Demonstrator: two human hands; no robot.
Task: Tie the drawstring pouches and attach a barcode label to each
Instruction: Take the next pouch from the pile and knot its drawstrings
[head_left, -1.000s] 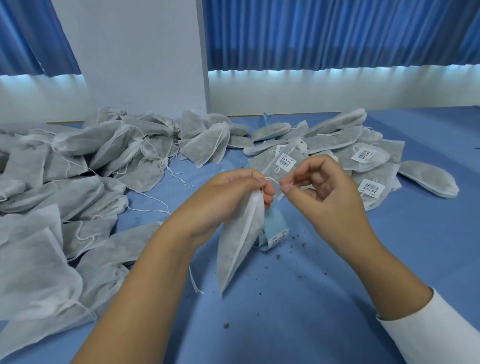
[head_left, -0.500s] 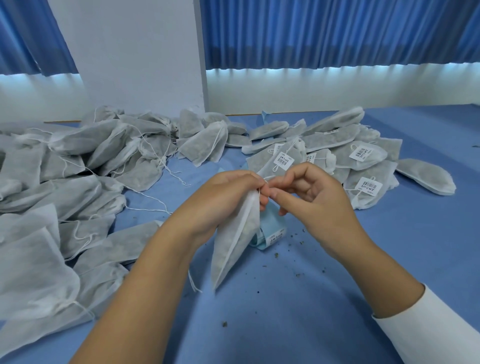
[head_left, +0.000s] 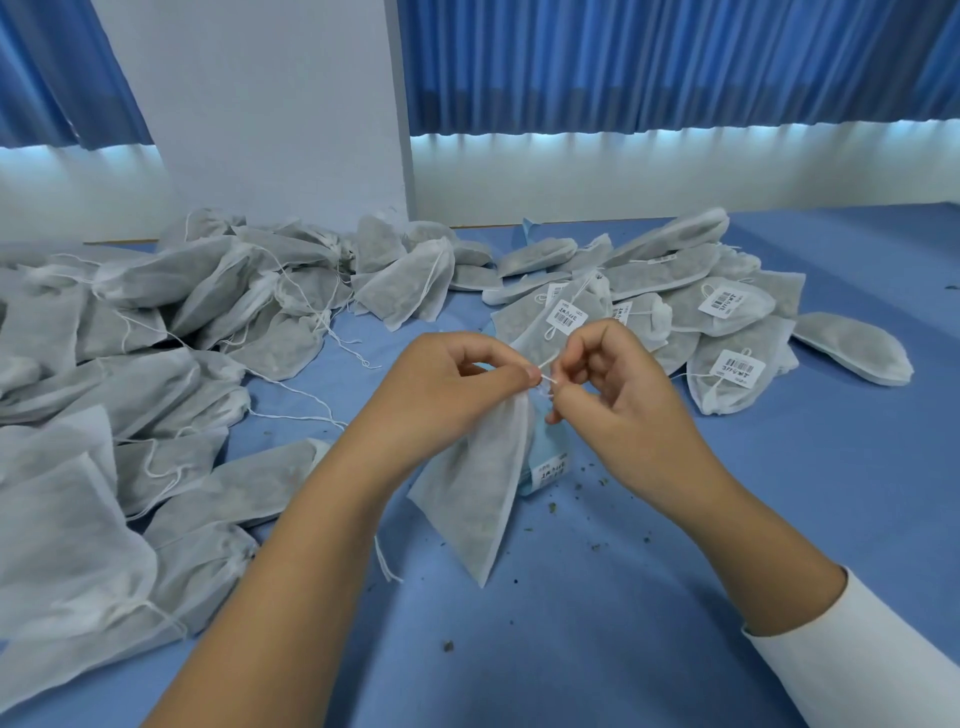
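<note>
1. One pouch (head_left: 475, 499) hung below the two hands, neck up between them. Its lower corner pointed down at the desk (head_left: 649, 649); contact with the desk could not be told.
2. Left hand (head_left: 452, 387): thumb and forefinger pinched the gathered neck, other fingers curled.
3. Right hand (head_left: 618, 400): just beside the left, fingertips almost meeting. It pinched the white drawstring (head_left: 545, 370), a short run of which showed between the hands.
4. One pale blue label pad (head_left: 553, 462) lay on the desk just behind the pouch, under the right hand.
5. Beyond the right hand lay a heap of labelled pouches (head_left: 685, 312). Three barcode labels (head_left: 569, 317) were in plain view, a fourth partly hidden.
6. Left of the left hand lay a larger heap of plain pouches (head_left: 130, 364) with loose strings. They overlapped too much to count.
7. Dark crumbs (head_left: 595, 545) were scattered on the desk near the right wrist.
</note>
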